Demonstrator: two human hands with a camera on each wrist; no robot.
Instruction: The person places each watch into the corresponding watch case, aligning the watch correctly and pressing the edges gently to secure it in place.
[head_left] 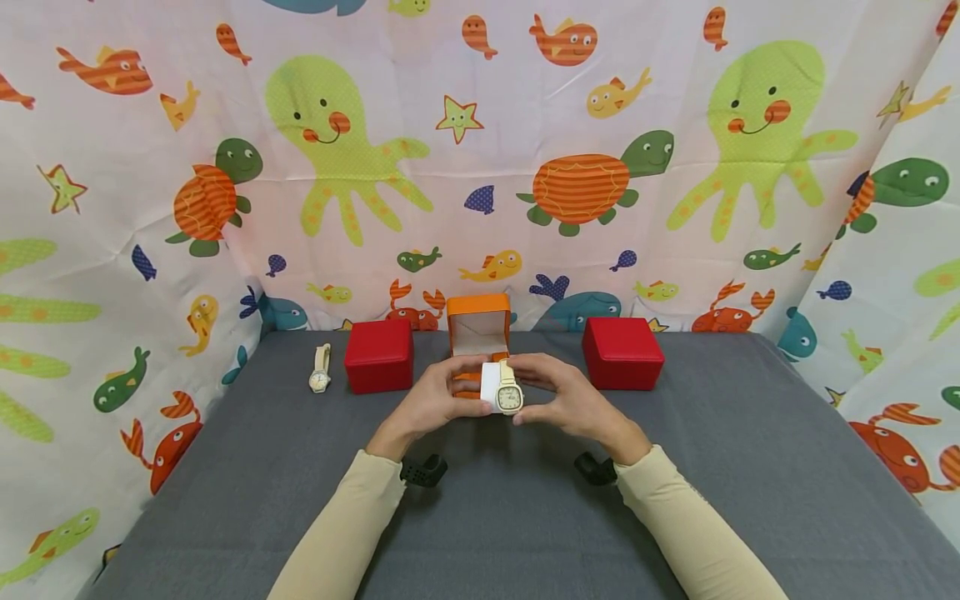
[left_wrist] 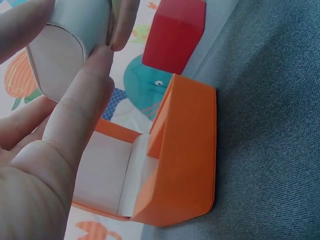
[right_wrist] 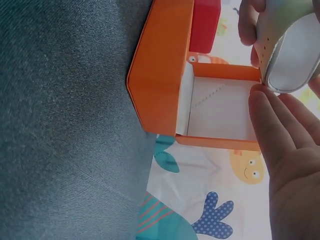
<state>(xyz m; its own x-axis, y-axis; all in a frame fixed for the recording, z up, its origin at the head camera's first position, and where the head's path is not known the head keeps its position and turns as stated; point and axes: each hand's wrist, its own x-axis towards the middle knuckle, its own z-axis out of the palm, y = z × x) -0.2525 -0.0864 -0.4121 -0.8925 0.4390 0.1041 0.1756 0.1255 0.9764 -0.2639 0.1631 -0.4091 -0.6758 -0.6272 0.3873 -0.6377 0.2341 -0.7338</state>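
Note:
A wristwatch [head_left: 510,398] with a cream strap and a pale square dial is wrapped around a white cushion [head_left: 489,382], near the right end of it. My left hand [head_left: 429,402] pinches the cushion's left end between thumb and fingers. On the other side, my right hand [head_left: 576,402] grips the watch and cushion, thumb below and fingers above. Just behind the hands stands an orange box [head_left: 478,305], its lid raised and its lining white. Both wrist views show the cushion [left_wrist: 57,57] held up off the box; the strap's holes [right_wrist: 268,50] show in the right wrist view.
Red boxes stand on either side, one at left [head_left: 379,357] and one at right [head_left: 622,353], both closed. A second wristwatch [head_left: 320,369] lies at the far left. A grey cloth [head_left: 495,533] covers the table, and a printed sea-animal curtain [head_left: 480,233] hangs behind it.

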